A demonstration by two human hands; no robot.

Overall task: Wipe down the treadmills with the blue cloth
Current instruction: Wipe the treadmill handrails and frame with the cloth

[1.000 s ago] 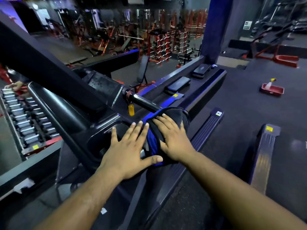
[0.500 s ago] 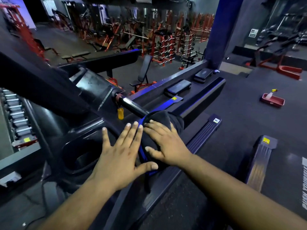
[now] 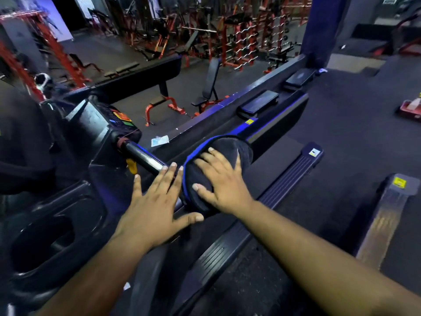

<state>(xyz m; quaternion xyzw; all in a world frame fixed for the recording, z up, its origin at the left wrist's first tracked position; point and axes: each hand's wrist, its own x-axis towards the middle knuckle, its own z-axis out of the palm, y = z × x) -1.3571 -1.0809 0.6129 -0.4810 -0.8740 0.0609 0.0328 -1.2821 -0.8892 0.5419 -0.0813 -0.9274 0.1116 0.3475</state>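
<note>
The dark cloth with a blue edge (image 3: 237, 148) lies wrapped over the treadmill's right arm rail (image 3: 278, 124). My right hand (image 3: 222, 179) presses flat on top of it, fingers spread. My left hand (image 3: 155, 204) lies flat and open just left of the cloth, on the black console housing, with its fingertips at the chrome handlebar (image 3: 143, 156) and its thumb reaching under the cloth's near edge. A yellow tag (image 3: 131, 166) hangs below the bar. The console panel (image 3: 100, 119) sits up and to the left.
A cup holder recess (image 3: 43, 240) is at the lower left. The treadmill's ribbed side rail (image 3: 284, 183) runs below the arm, and a second machine's rail (image 3: 385, 215) is at the right. Benches and red racks fill the gym floor behind. A red tray (image 3: 411, 108) sits far right.
Both hands have slid together along the arm rail, away from the cup holder, carrying the cloth. The view has turned, showing more of the console panel and handlebar.
</note>
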